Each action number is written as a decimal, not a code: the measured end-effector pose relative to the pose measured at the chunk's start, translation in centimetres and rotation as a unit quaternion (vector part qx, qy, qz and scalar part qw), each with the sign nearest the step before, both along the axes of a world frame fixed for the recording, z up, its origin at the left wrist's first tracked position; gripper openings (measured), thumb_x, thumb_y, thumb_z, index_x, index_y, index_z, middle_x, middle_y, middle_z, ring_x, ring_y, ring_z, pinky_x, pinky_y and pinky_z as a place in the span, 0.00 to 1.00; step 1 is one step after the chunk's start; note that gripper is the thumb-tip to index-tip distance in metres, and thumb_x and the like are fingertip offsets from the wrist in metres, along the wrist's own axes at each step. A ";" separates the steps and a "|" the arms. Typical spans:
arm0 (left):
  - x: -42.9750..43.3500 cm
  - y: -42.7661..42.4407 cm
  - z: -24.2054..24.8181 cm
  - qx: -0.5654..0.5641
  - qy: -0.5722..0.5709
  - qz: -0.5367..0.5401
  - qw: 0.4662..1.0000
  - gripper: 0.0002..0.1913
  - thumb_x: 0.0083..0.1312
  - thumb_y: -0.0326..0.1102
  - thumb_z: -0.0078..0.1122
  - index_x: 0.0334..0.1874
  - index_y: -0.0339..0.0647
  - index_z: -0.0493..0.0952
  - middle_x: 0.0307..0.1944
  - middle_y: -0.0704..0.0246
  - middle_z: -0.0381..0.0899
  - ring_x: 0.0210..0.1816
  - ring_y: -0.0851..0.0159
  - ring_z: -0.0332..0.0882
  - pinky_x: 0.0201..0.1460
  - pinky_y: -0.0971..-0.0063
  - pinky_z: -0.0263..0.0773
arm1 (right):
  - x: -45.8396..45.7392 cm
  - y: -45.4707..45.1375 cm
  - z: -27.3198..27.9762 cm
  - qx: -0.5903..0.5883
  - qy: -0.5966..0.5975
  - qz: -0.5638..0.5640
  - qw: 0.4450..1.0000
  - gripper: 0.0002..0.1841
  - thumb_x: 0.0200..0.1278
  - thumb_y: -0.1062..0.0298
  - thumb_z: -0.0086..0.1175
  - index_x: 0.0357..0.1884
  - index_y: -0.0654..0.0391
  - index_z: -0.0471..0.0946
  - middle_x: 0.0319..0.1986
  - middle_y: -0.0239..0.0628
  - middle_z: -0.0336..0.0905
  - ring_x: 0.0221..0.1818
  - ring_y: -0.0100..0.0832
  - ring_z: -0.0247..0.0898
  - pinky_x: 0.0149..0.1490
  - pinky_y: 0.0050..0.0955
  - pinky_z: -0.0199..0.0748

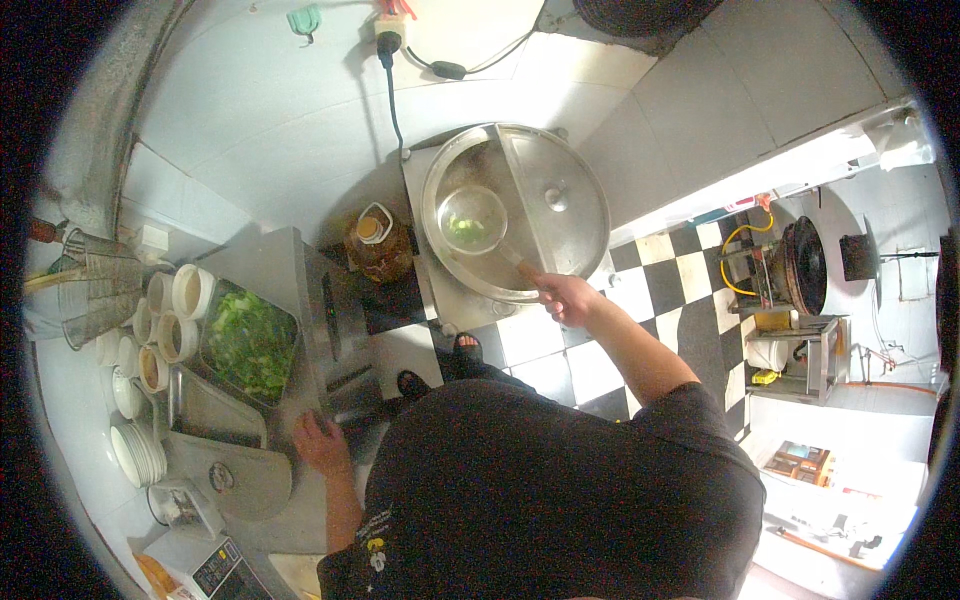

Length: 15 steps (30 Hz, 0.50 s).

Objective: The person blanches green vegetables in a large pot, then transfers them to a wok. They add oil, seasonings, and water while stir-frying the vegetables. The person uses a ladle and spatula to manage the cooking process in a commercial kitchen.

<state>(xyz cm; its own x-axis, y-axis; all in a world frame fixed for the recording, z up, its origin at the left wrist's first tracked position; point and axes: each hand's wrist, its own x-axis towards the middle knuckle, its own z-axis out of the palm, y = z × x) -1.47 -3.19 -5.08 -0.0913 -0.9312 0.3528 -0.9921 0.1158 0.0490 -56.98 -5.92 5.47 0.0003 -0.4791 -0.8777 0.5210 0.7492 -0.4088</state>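
Observation:
My right hand (pixel 568 298) is shut around the handle (pixel 529 271) of a round strainer. The strainer (pixel 474 244) sits inside the left half of a large round steel pot (pixel 433 259), with some chopped green vegetables (pixel 466 225) in it. A half-round metal lid (pixel 547 150) with a knob covers the pot's right side. My left hand (pixel 321 441) holds nothing and rests at the edge of the steel counter (pixel 277 491). Beside it on the counter is a rectangular tray of chopped greens (pixel 251 341).
A second metal tray (pixel 217 412), several white tubs (pixel 193 289), stacked plates (pixel 137 456) and a digital scale (pixel 225 566) stand along the counter. Left of the pot is a jug of brown liquid (pixel 379 247). A power cord (pixel 394 105) hangs from the wall socket behind.

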 end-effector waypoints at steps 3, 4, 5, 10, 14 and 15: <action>-0.1 0.0 -0.2 0.031 0.016 0.022 0.999 0.22 0.56 0.35 0.63 0.55 0.40 0.74 0.55 0.56 0.75 0.57 0.48 0.72 0.60 0.54 0.68 | 0.4 1.2 0.1 -0.016 0.009 -0.013 1.000 0.10 0.70 0.57 0.47 0.47 0.48 0.66 0.19 0.23 0.64 0.13 0.17 0.53 0.15 0.16 0.50; -0.1 0.0 -0.2 0.018 0.018 0.014 1.000 0.23 0.56 0.35 0.63 0.55 0.40 0.74 0.55 0.55 0.75 0.57 0.47 0.72 0.60 0.54 0.68 | 0.7 1.6 0.1 -0.017 0.038 -0.029 0.999 0.09 0.70 0.58 0.47 0.47 0.48 0.66 0.19 0.23 0.64 0.13 0.17 0.53 0.15 0.16 0.50; 0.0 -0.1 -0.3 0.005 0.014 0.005 1.000 0.23 0.56 0.35 0.63 0.55 0.40 0.74 0.55 0.55 0.75 0.57 0.47 0.72 0.60 0.54 0.68 | 1.1 2.0 0.1 -0.022 0.036 -0.008 0.999 0.08 0.70 0.59 0.48 0.44 0.48 0.66 0.19 0.23 0.64 0.13 0.17 0.54 0.15 0.16 0.50; 0.3 -0.1 -0.4 0.010 0.020 0.000 1.000 0.23 0.56 0.35 0.63 0.55 0.39 0.75 0.55 0.52 0.74 0.57 0.46 0.71 0.60 0.53 0.67 | 2.4 3.4 0.6 -0.008 -0.016 -0.032 0.999 0.07 0.69 0.62 0.49 0.39 0.49 0.63 0.19 0.25 0.65 0.12 0.18 0.56 0.14 0.16 0.51; 0.5 0.1 -0.5 0.052 0.015 0.021 0.998 0.23 0.56 0.37 0.63 0.55 0.38 0.75 0.55 0.54 0.75 0.58 0.47 0.70 0.62 0.53 0.65 | 2.8 3.9 1.2 0.011 0.027 -0.020 0.999 0.06 0.70 0.63 0.47 0.40 0.49 0.63 0.19 0.25 0.64 0.12 0.18 0.54 0.14 0.16 0.52; 0.5 0.1 -0.5 0.057 0.003 0.024 0.998 0.24 0.56 0.37 0.63 0.55 0.38 0.75 0.55 0.54 0.75 0.59 0.47 0.70 0.63 0.53 0.64 | 3.0 3.9 1.4 0.010 0.017 0.006 1.000 0.06 0.70 0.63 0.47 0.40 0.49 0.63 0.19 0.25 0.64 0.12 0.18 0.54 0.14 0.16 0.51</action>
<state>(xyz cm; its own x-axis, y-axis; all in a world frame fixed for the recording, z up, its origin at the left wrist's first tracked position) -0.94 -3.14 -5.54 -0.0442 -0.9688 0.2438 -0.9959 0.0621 0.0659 -54.00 -1.98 6.85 -0.0238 -0.4611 -0.8870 0.4990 0.7634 -0.4102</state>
